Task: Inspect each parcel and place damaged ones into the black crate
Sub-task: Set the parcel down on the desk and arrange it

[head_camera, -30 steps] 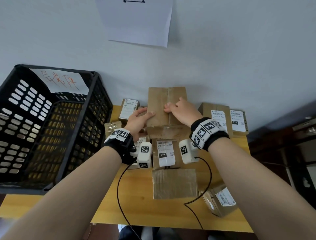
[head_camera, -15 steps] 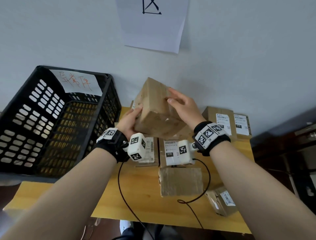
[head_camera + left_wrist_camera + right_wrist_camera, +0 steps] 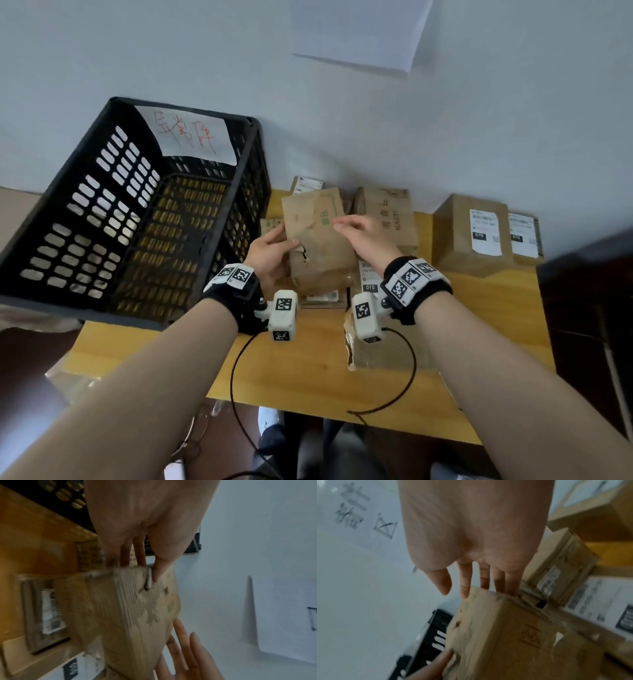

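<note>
Head view: my left hand [image 3: 270, 255] has its grip clamped on the torn parcel [image 3: 318, 240], lifted above the worktop [image 3: 308, 370] near its back edge, beside the black crate [image 3: 137, 219]. My right hand [image 3: 366, 236] lies slack-fingered against the parcel's far side.

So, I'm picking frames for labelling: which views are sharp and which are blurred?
Head view: mostly sharp, tear in the held parcel readable, edges bent by the wide lens. Left wrist view: parcel and table smeared. Right wrist view: smeared too, labels unreadable, right hand soft.
</note>
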The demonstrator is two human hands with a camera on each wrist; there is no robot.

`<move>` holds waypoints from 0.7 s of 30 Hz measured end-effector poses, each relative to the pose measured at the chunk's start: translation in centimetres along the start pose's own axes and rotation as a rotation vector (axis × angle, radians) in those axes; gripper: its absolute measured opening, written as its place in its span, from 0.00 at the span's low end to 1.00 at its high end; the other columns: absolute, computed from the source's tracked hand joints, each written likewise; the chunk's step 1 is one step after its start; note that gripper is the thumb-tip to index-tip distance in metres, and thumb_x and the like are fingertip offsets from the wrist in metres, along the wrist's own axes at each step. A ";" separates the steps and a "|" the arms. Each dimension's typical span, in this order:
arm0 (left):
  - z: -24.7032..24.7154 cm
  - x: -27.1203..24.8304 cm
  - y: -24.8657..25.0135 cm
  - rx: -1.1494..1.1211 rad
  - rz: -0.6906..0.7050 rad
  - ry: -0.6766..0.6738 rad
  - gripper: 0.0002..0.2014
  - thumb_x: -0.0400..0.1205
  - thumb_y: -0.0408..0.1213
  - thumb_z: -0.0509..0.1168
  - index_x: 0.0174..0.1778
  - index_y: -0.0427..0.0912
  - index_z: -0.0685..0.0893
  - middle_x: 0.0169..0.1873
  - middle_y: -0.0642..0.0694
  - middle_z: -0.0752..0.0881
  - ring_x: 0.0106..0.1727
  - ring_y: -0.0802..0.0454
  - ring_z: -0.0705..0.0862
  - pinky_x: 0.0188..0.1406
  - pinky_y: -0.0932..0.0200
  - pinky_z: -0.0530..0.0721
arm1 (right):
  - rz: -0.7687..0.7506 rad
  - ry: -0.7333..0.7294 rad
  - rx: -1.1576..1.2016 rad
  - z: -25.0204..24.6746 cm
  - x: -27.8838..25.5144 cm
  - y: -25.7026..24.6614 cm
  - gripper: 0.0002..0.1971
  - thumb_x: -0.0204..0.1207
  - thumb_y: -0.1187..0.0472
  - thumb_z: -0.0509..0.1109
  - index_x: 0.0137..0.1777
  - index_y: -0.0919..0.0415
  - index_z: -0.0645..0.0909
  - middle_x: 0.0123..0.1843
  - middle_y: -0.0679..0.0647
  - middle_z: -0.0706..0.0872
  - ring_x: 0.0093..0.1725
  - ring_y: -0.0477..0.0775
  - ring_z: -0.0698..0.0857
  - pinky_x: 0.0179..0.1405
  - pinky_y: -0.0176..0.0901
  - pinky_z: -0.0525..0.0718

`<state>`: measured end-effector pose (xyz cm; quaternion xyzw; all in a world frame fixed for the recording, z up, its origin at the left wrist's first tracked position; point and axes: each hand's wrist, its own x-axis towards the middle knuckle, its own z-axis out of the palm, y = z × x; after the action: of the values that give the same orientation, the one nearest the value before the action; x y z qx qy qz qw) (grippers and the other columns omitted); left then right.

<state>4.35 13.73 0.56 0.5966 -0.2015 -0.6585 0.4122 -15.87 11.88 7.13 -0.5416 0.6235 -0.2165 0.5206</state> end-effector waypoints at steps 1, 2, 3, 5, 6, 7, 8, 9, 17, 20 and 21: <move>0.0 0.0 -0.5 0.019 -0.001 -0.010 0.27 0.85 0.26 0.71 0.80 0.49 0.80 0.61 0.45 0.93 0.62 0.41 0.92 0.65 0.36 0.88 | -0.003 -0.013 -0.100 0.0 0.0 0.2 0.14 0.88 0.52 0.67 0.68 0.52 0.88 0.75 0.51 0.82 0.77 0.54 0.78 0.79 0.47 0.71; 0.1 0.1 -0.8 0.046 0.014 -0.018 0.28 0.84 0.27 0.72 0.81 0.49 0.79 0.61 0.46 0.93 0.62 0.42 0.92 0.66 0.37 0.88 | -0.006 -0.036 -0.210 0.0 -0.2 0.3 0.15 0.88 0.52 0.66 0.69 0.51 0.87 0.79 0.55 0.79 0.79 0.57 0.76 0.79 0.47 0.70; 0.2 0.1 -1.0 0.083 0.033 -0.021 0.29 0.83 0.28 0.74 0.81 0.49 0.79 0.61 0.46 0.93 0.62 0.43 0.92 0.66 0.37 0.88 | -0.001 -0.065 -0.311 0.0 -0.2 0.3 0.15 0.89 0.50 0.65 0.70 0.48 0.87 0.82 0.58 0.74 0.80 0.60 0.75 0.80 0.50 0.69; 0.4 0.3 -0.9 0.162 0.063 -0.048 0.33 0.80 0.29 0.77 0.82 0.50 0.79 0.61 0.46 0.92 0.63 0.43 0.91 0.67 0.36 0.88 | 0.022 -0.117 -0.457 0.0 -0.4 0.2 0.16 0.89 0.46 0.63 0.72 0.43 0.85 0.85 0.60 0.67 0.80 0.65 0.75 0.82 0.56 0.69; 0.5 0.3 -0.8 0.196 0.070 -0.064 0.36 0.78 0.28 0.78 0.83 0.50 0.78 0.62 0.47 0.92 0.63 0.44 0.91 0.67 0.37 0.88 | 0.035 -0.131 -0.500 0.1 -0.4 0.2 0.17 0.89 0.45 0.63 0.73 0.42 0.84 0.84 0.60 0.65 0.79 0.66 0.75 0.83 0.57 0.70; 0.5 0.4 -0.6 0.226 0.064 -0.075 0.38 0.76 0.28 0.79 0.83 0.50 0.77 0.62 0.48 0.92 0.64 0.45 0.91 0.67 0.37 0.88 | 0.043 -0.139 -0.530 0.1 -0.5 0.1 0.18 0.88 0.45 0.63 0.74 0.41 0.83 0.84 0.61 0.64 0.78 0.66 0.76 0.83 0.58 0.71; 0.5 0.4 -0.5 0.244 0.060 -0.084 0.40 0.75 0.27 0.80 0.83 0.51 0.77 0.63 0.49 0.92 0.64 0.46 0.91 0.66 0.37 0.88 | 0.039 -0.136 -0.543 0.1 -0.4 0.1 0.17 0.88 0.45 0.64 0.75 0.40 0.83 0.84 0.60 0.65 0.77 0.66 0.76 0.83 0.59 0.72; 0.4 0.4 -0.4 0.249 0.052 -0.087 0.41 0.74 0.26 0.79 0.83 0.51 0.77 0.62 0.50 0.92 0.64 0.46 0.91 0.65 0.36 0.89 | 0.026 -0.130 -0.544 0.2 -0.3 0.1 0.17 0.88 0.47 0.64 0.74 0.40 0.83 0.84 0.59 0.68 0.78 0.64 0.76 0.83 0.59 0.72; 1.0 0.1 0.1 0.389 0.124 0.012 0.26 0.74 0.26 0.77 0.65 0.55 0.91 0.49 0.53 0.95 0.50 0.46 0.94 0.36 0.52 0.92 | -0.029 -0.132 -0.585 0.7 0.6 -0.7 0.16 0.90 0.53 0.63 0.72 0.47 0.87 0.87 0.54 0.71 0.82 0.57 0.74 0.81 0.50 0.70; 1.0 0.2 0.2 0.394 0.113 0.011 0.24 0.75 0.25 0.77 0.64 0.51 0.92 0.48 0.51 0.95 0.48 0.45 0.95 0.33 0.57 0.89 | -0.036 -0.136 -0.714 0.5 1.0 -0.9 0.23 0.92 0.46 0.57 0.52 0.56 0.93 0.93 0.50 0.54 0.86 0.62 0.67 0.86 0.54 0.63; 1.0 0.2 0.1 0.394 0.111 0.011 0.25 0.75 0.25 0.77 0.65 0.51 0.92 0.48 0.52 0.95 0.48 0.46 0.95 0.34 0.56 0.89 | -0.051 -0.141 -0.781 0.7 1.1 -1.0 0.26 0.92 0.44 0.54 0.51 0.56 0.92 0.93 0.49 0.55 0.88 0.64 0.63 0.87 0.57 0.61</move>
<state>3.45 13.28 0.77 0.6573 -0.3566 -0.5794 0.3242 -14.70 10.81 7.28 -0.7276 0.6081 0.0617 0.3115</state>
